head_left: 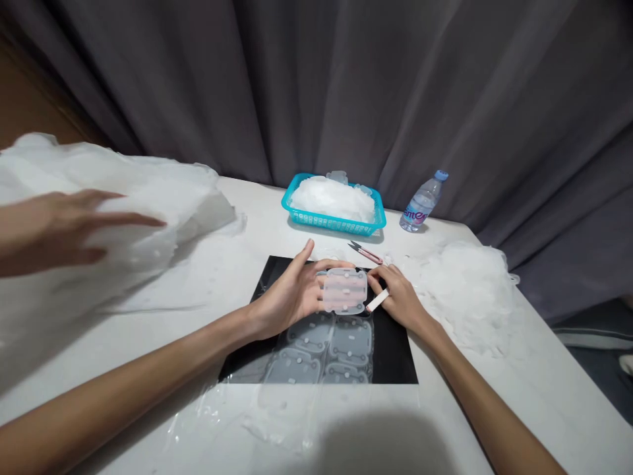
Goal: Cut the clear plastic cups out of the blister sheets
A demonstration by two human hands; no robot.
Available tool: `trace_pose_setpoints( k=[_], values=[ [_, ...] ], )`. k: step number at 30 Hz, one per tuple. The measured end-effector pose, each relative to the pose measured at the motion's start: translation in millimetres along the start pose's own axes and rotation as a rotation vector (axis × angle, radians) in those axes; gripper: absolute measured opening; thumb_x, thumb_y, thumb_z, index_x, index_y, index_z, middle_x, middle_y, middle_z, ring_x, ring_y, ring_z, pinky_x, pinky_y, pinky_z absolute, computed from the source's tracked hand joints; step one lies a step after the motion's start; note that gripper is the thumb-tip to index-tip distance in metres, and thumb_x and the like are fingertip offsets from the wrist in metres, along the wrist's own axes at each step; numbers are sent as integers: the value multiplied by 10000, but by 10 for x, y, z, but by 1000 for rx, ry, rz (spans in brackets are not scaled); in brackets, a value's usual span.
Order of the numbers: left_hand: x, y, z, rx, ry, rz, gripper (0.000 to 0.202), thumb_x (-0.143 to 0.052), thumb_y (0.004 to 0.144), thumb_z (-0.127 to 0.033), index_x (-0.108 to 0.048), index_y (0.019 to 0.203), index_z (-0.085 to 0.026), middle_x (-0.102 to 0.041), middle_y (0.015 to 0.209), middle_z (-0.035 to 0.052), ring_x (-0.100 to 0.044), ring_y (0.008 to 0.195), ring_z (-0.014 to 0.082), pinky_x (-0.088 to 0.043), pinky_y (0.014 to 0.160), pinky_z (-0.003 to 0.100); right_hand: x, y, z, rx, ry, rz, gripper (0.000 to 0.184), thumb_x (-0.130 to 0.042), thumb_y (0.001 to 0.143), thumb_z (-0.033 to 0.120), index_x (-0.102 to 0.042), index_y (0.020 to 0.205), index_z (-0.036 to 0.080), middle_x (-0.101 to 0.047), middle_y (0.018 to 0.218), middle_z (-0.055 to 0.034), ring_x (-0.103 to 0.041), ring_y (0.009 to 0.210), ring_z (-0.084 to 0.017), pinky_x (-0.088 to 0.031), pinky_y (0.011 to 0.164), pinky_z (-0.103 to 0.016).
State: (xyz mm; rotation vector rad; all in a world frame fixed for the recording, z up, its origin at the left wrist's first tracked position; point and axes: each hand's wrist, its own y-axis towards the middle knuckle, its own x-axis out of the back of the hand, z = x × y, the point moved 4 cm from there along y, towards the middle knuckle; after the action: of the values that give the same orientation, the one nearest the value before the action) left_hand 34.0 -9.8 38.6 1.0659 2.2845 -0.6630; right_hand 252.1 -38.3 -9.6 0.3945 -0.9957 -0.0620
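Observation:
My left hand (291, 297) is palm up with its thumb raised. Its fingers lie behind a translucent, rounded rectangular plastic piece (345, 290) and hold it up above a black mat. My right hand (398, 297) is closed around a short white stick-like tool (378, 301). Its pinched fingertips are close to the right edge of the plastic piece; whether they touch it I cannot tell. Beneath, a clear sheet with several similar grey-looking pieces (351, 340) lies across the black mat (390, 359).
Another person's hand (64, 227) reaches over a large white heap (123, 178) at left. Behind the mat are pink-handled thread snips (366, 253), a turquoise basket (336, 224) of whitish pieces and a water bottle (420, 204). A translucent pile (469, 284) lies at right.

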Motion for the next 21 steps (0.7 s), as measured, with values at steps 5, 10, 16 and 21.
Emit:
trace_pose_setpoints(
  k=[5,10,16,21],
  values=[
    [-15,0,-9,14,-51,9,869,-266,1025,-746,-507,1484,-48,-722,1296,267,-694,1229,387,-455,1130,571,-36,-6,-50,44,-37,3,135,-497,1055,284,-618,1027,232,-681,939,-64,-615,932,-256,-484,836,-376],
    [-54,5,-29,16,-100,41,960,-216,1006,-785,-463,1514,-10,-690,1337,295,-660,1279,399,-439,1146,578,-59,-11,-65,56,-58,23,128,-481,1052,270,-597,1075,221,-674,952,-72,-619,942,-263,-484,847,-385],
    [-35,8,-36,28,-135,25,969,-261,1004,-784,-427,1539,6,-671,1361,302,-626,1322,418,-413,1165,596,-37,-18,-54,45,-50,35,133,-467,1058,283,-580,1090,222,-688,1004,-86,-631,983,-270,-488,849,-388],
    [-9,18,-3,18,-139,93,953,-294,997,-790,-446,1538,-21,-653,1398,293,-589,1363,426,-390,1177,612,-46,-12,-59,66,-70,33,127,-467,1052,276,-577,1090,227,-698,1025,-95,-636,1001,-275,-502,864,-395]
  ],
)
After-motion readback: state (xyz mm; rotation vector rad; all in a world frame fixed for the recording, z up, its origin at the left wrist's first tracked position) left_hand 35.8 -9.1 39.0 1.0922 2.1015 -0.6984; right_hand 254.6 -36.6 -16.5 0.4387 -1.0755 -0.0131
